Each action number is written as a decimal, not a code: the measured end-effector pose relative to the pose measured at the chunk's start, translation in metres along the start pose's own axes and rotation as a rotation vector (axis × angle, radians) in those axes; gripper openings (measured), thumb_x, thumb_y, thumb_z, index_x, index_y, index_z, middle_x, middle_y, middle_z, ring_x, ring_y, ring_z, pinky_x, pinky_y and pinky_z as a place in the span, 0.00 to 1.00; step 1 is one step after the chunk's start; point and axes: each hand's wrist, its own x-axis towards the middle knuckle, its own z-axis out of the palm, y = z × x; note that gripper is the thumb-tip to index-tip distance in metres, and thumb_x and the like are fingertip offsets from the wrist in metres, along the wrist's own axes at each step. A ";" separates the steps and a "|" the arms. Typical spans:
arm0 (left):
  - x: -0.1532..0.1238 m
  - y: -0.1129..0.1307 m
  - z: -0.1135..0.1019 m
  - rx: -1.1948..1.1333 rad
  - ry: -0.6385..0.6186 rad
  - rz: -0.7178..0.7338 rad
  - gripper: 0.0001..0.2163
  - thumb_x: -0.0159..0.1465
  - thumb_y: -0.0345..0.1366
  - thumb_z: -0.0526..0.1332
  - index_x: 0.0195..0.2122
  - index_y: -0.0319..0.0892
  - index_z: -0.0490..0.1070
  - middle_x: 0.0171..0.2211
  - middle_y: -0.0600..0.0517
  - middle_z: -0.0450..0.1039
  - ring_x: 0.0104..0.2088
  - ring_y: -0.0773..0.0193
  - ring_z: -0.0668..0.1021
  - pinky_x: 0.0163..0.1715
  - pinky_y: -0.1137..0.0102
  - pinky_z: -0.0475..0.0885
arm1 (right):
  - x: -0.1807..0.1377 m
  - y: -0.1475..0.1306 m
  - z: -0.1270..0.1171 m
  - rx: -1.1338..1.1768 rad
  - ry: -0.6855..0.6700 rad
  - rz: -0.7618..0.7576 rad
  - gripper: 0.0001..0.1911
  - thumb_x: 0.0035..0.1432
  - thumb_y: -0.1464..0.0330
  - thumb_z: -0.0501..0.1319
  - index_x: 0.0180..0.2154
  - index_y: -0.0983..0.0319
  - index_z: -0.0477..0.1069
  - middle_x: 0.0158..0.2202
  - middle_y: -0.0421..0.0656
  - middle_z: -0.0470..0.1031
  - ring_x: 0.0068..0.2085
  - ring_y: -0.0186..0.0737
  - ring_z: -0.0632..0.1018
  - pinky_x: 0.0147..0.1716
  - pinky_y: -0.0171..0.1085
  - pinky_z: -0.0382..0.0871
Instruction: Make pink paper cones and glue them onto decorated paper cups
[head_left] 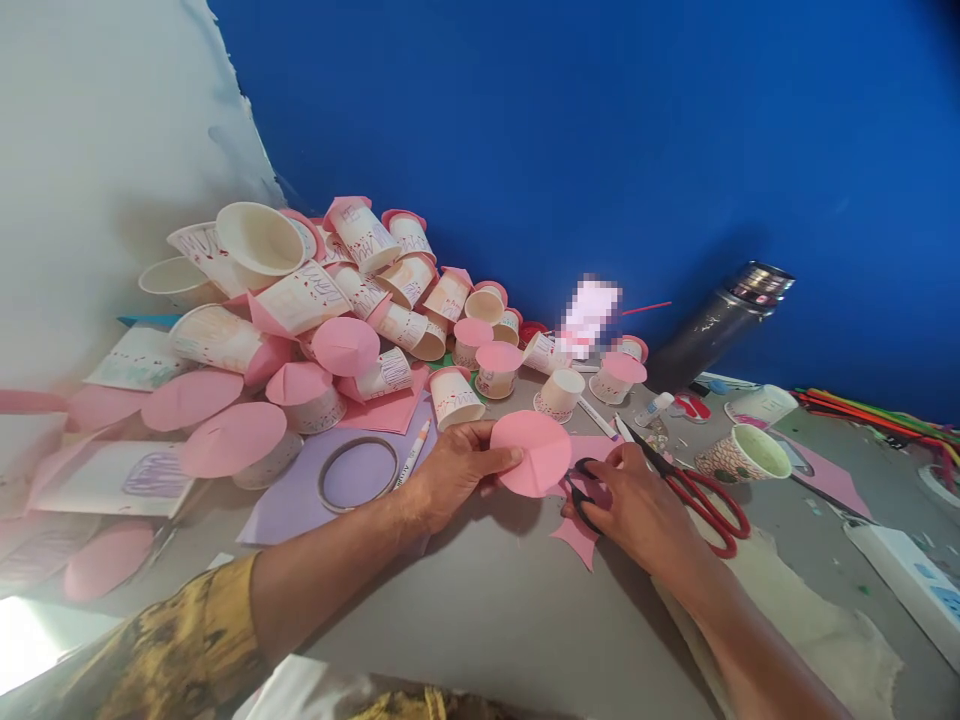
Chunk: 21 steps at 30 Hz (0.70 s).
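Observation:
Between the thumb and fingers of my left hand is a round piece of pink paper, with a line like a slit or fold running in from its lower edge. My right hand has its fingers closed on the black handles of a pair of scissors, just right of the paper circle. Their blades are hidden. Pink paper scraps lie under and beside the scissors. Red-handled scissors rest on the table, partly behind my right hand.
Decorated paper cups, many with pink paper tops, are heaped at the left. A tape roll and a marker lie by purple paper. At the right are a dark flask, a patterned cup and a power strip.

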 end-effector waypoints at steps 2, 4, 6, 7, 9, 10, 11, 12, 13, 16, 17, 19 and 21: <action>0.001 -0.002 -0.001 -0.003 -0.017 -0.005 0.18 0.52 0.43 0.74 0.38 0.35 0.80 0.27 0.50 0.75 0.22 0.72 0.67 0.18 0.76 0.58 | 0.003 0.002 0.001 0.038 -0.046 0.049 0.09 0.58 0.62 0.65 0.37 0.60 0.73 0.37 0.47 0.75 0.34 0.41 0.75 0.30 0.36 0.57; 0.001 -0.002 -0.001 -0.015 -0.024 -0.012 0.18 0.51 0.42 0.75 0.37 0.35 0.80 0.29 0.49 0.76 0.23 0.71 0.70 0.19 0.75 0.62 | 0.007 0.006 0.000 0.104 -0.098 0.081 0.08 0.57 0.64 0.64 0.36 0.59 0.68 0.30 0.42 0.75 0.30 0.39 0.73 0.28 0.35 0.55; 0.001 -0.002 0.000 -0.039 -0.019 -0.036 0.19 0.48 0.42 0.76 0.37 0.35 0.79 0.30 0.48 0.78 0.25 0.68 0.73 0.21 0.74 0.66 | 0.010 0.011 -0.002 0.187 -0.140 0.082 0.09 0.55 0.65 0.64 0.35 0.58 0.65 0.28 0.38 0.74 0.28 0.38 0.71 0.27 0.34 0.54; 0.000 -0.001 0.001 -0.059 -0.013 -0.052 0.20 0.47 0.42 0.77 0.37 0.35 0.79 0.31 0.47 0.78 0.27 0.67 0.75 0.23 0.73 0.68 | 0.011 0.013 -0.003 0.227 -0.161 0.079 0.09 0.54 0.66 0.64 0.35 0.57 0.63 0.28 0.38 0.74 0.28 0.37 0.70 0.26 0.34 0.53; -0.001 0.000 0.004 -0.099 0.001 -0.083 0.22 0.45 0.40 0.78 0.39 0.35 0.79 0.33 0.47 0.79 0.31 0.63 0.78 0.28 0.71 0.73 | 0.013 0.018 -0.005 0.279 -0.192 0.069 0.10 0.53 0.66 0.64 0.33 0.57 0.62 0.27 0.37 0.73 0.27 0.37 0.69 0.26 0.34 0.52; -0.001 0.000 0.004 -0.114 0.009 -0.095 0.22 0.45 0.40 0.79 0.39 0.35 0.79 0.33 0.46 0.79 0.33 0.61 0.79 0.31 0.70 0.74 | 0.013 0.019 -0.006 0.290 -0.204 0.065 0.10 0.53 0.66 0.64 0.32 0.57 0.62 0.26 0.36 0.72 0.27 0.36 0.69 0.26 0.34 0.52; -0.001 0.000 0.005 -0.125 0.017 -0.105 0.22 0.44 0.39 0.79 0.39 0.36 0.79 0.34 0.46 0.80 0.34 0.60 0.79 0.33 0.69 0.75 | 0.014 0.020 -0.006 0.291 -0.214 0.060 0.10 0.53 0.66 0.64 0.31 0.57 0.62 0.26 0.36 0.72 0.26 0.36 0.68 0.26 0.34 0.52; -0.001 0.000 0.005 -0.127 0.023 -0.115 0.22 0.44 0.38 0.79 0.39 0.36 0.79 0.33 0.46 0.80 0.34 0.60 0.80 0.32 0.70 0.74 | 0.014 0.021 -0.007 0.288 -0.222 0.052 0.10 0.52 0.66 0.63 0.29 0.57 0.61 0.25 0.36 0.71 0.26 0.36 0.67 0.26 0.34 0.51; -0.001 -0.001 0.005 -0.119 0.025 -0.123 0.22 0.45 0.38 0.78 0.39 0.36 0.79 0.33 0.47 0.79 0.32 0.63 0.79 0.28 0.73 0.72 | 0.014 0.020 -0.007 0.285 -0.227 0.042 0.10 0.52 0.67 0.63 0.28 0.57 0.61 0.25 0.36 0.71 0.26 0.36 0.67 0.26 0.34 0.51; 0.000 -0.003 0.003 -0.084 0.014 -0.140 0.20 0.47 0.39 0.77 0.39 0.35 0.77 0.27 0.51 0.76 0.22 0.74 0.70 0.18 0.80 0.59 | 0.013 0.016 -0.009 0.286 -0.234 0.012 0.10 0.52 0.69 0.62 0.26 0.58 0.60 0.24 0.36 0.70 0.26 0.35 0.66 0.26 0.34 0.50; 0.000 -0.003 0.002 -0.070 0.009 -0.137 0.20 0.48 0.39 0.77 0.39 0.36 0.76 0.26 0.52 0.75 0.19 0.77 0.67 0.16 0.80 0.56 | 0.013 0.015 -0.010 0.290 -0.234 0.008 0.09 0.52 0.70 0.61 0.26 0.58 0.60 0.25 0.36 0.70 0.27 0.35 0.66 0.26 0.34 0.50; 0.000 -0.002 0.003 -0.031 0.017 -0.086 0.18 0.51 0.40 0.75 0.37 0.36 0.75 0.24 0.54 0.73 0.18 0.77 0.65 0.15 0.80 0.56 | 0.011 0.013 -0.012 0.295 -0.241 0.007 0.07 0.53 0.70 0.60 0.27 0.58 0.61 0.26 0.37 0.71 0.27 0.35 0.66 0.26 0.34 0.51; -0.001 0.000 0.005 0.034 0.056 0.005 0.15 0.53 0.40 0.74 0.36 0.36 0.74 0.24 0.54 0.72 0.19 0.75 0.68 0.16 0.79 0.61 | 0.009 0.013 -0.014 0.309 -0.259 -0.003 0.05 0.53 0.71 0.60 0.28 0.58 0.63 0.27 0.37 0.72 0.28 0.36 0.68 0.26 0.34 0.52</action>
